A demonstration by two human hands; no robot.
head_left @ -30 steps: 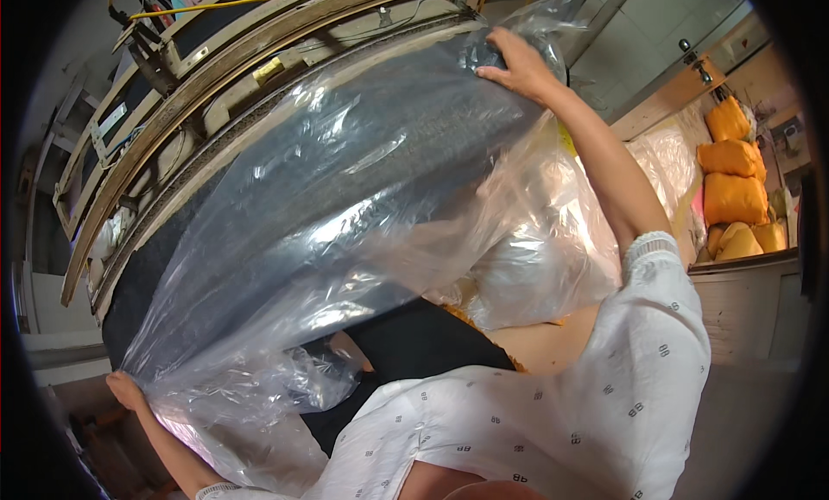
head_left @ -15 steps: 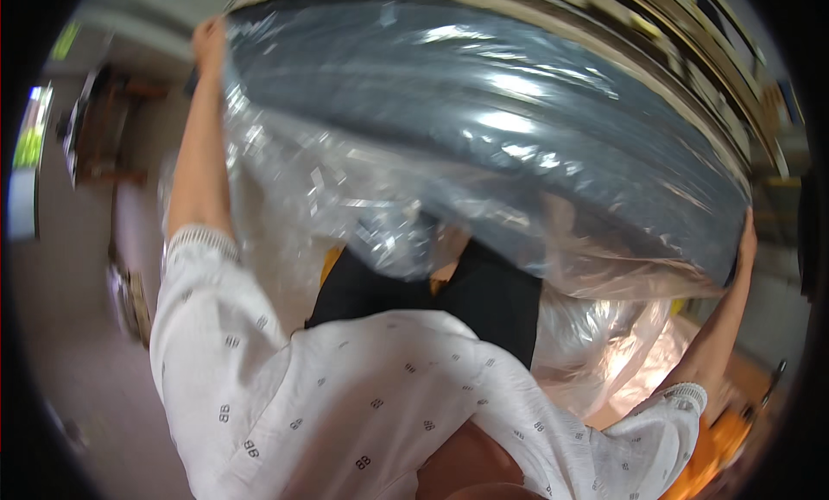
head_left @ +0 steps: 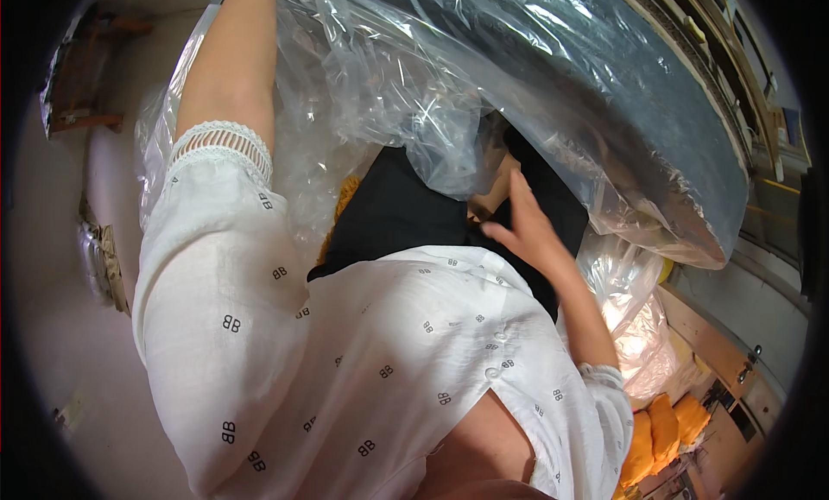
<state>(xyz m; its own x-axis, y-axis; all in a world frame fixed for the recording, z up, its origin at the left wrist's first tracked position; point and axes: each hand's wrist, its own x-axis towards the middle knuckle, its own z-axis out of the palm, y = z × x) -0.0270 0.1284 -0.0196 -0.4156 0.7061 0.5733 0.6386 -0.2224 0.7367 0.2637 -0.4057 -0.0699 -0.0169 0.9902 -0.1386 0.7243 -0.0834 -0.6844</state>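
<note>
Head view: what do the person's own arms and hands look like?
The left sleeve and right sleeve are loose and white, with small dark printed motifs and trimmed cuffs; the left one looks openwork. Left forearm, right forearm and right hand are bare. The left hand is out of view.

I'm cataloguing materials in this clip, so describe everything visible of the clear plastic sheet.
The clear plastic sheet looks thin, glossy and transparent, with crinkles and bright highlights. It spreads across the upper view over a dark surface, smoother there, and hangs in loose, bunched folds around the lap. Its top runs out of frame. The open right hand is near its edge; contact is unclear.
</note>
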